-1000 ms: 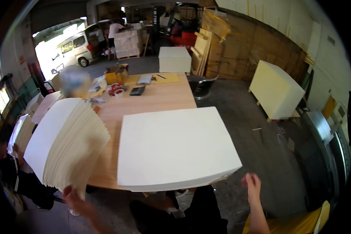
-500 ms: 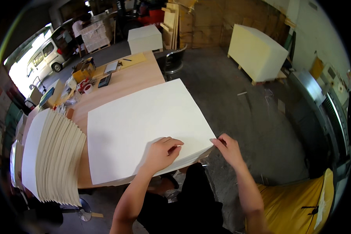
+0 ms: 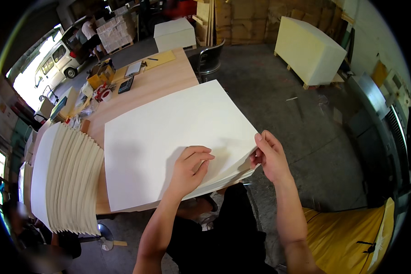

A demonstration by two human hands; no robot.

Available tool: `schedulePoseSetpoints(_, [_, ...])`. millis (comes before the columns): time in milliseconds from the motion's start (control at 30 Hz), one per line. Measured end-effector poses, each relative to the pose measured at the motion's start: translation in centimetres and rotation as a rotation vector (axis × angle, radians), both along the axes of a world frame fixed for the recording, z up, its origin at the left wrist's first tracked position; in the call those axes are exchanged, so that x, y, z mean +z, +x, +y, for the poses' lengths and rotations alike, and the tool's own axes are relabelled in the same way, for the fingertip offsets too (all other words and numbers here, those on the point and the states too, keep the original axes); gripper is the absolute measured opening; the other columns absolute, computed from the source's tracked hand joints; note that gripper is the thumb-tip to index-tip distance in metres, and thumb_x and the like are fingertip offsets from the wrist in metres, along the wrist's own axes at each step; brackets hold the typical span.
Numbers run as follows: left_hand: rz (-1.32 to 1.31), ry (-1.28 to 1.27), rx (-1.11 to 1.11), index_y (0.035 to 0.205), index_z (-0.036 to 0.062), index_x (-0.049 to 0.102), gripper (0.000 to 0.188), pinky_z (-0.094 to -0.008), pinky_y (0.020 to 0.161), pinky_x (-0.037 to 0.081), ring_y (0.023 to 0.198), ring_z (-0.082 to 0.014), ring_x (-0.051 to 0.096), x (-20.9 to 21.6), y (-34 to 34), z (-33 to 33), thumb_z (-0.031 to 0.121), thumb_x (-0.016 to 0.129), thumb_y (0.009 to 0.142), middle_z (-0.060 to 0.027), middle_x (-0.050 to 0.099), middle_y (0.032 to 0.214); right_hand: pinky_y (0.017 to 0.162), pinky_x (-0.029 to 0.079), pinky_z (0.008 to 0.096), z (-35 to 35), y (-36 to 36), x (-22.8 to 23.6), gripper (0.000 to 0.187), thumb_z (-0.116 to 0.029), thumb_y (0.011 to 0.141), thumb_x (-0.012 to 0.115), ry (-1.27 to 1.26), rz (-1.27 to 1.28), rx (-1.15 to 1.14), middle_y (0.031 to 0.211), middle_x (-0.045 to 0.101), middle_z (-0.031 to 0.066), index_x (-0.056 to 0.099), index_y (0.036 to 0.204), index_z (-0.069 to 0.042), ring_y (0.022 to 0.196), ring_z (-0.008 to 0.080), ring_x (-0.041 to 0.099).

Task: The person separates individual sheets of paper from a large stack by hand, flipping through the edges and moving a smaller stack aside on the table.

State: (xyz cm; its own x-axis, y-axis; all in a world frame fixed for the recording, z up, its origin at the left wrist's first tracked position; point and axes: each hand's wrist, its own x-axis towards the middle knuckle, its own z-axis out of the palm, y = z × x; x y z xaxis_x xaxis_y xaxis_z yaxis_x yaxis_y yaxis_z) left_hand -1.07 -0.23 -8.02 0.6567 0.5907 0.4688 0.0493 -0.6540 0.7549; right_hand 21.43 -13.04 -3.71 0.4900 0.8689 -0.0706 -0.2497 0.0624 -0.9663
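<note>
A stack of large white paper sheets (image 3: 169, 123) lies on the wooden table in front of me. My right hand (image 3: 272, 157) pinches the near right corner of the top sheet between thumb and fingers, and that corner is lifted off the sheets below. Over the near middle of the stack is my left hand (image 3: 192, 170), its fingers loosely bent, the thumb apart and nothing held. Whether its fingertips touch the paper I cannot tell. To the left, a second pile of sheets (image 3: 73, 178) is fanned out in overlapping layers, hanging past the table's near edge.
Farther along the table (image 3: 169, 75) are a calculator (image 3: 126, 85), a clipboard (image 3: 134, 68), tape rolls (image 3: 106, 95) and a cardboard box (image 3: 101, 77). A chair (image 3: 210, 59) stands beyond. Pallets carry pale stacks (image 3: 310, 50). Yellow fabric (image 3: 351, 233) lies at lower right; a person (image 3: 36, 233) is at lower left.
My right hand has moved up and raised the sheet's corner from the stack. My left hand has shifted slightly up, its fingers straighter. The view has tilted a little.
</note>
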Motion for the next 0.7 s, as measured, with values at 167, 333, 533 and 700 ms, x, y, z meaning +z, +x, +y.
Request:
schedulePoseSetpoints(167, [0.089,-0.124,-0.048,0.114,0.0111,0.076,0.036,-0.0369,0.092,0.057,0.114,-0.0263,0.067,1.0,0.0,-0.6,0.016,0.087,0.079,-0.0068,0.068,0.127,0.046,0.040,0.0249,1.6,-0.5,0.5,0.036,-0.031,0.101,0.067,-0.141,-0.321,-0.020,0.064,0.053,-0.0010,0.051,0.077,-0.010,0.054,0.0074,0.053])
schedulePoseSetpoints(333, [0.056,0.022,-0.094,0.122,0.0152,0.076,0.058,-0.0390,0.100,0.055,0.120,-0.0263,0.065,1.4,-0.1,-0.4,0.023,0.095,0.068,-0.0054,0.066,0.134,0.046,0.038,0.0267,1.8,-0.1,1.4,0.035,-0.028,0.098,0.069,-0.051,0.048,-0.012,0.060,0.051,-0.0016,0.054,0.073,-0.010,0.052,0.0106,0.057])
schedulePoseSetpoints(533, [0.058,-0.073,-0.119,0.124,0.0133,0.075,0.058,-0.0380,0.101,0.054,0.119,-0.0259,0.066,0.8,-0.5,0.0,0.020,0.094,0.070,-0.0078,0.067,0.131,0.044,0.036,0.0256,2.0,0.2,0.7,0.041,-0.033,0.097,0.072,-0.039,-0.006,0.007,0.058,0.050,-0.0019,0.051,0.070,-0.011,0.051,0.0087,0.055])
schedulePoseSetpoints(700, [0.028,-0.235,-0.097,0.124,0.0080,0.074,0.051,-0.0356,0.100,0.053,0.117,-0.0261,0.067,1.2,-0.4,-0.3,0.010,0.090,0.076,-0.0099,0.069,0.129,0.044,0.036,0.0252,2.0,0.0,0.9,0.047,-0.039,0.097,0.074,-0.014,-0.014,-0.007,0.060,0.050,-0.0027,0.047,0.068,-0.012,0.051,0.0077,0.053])
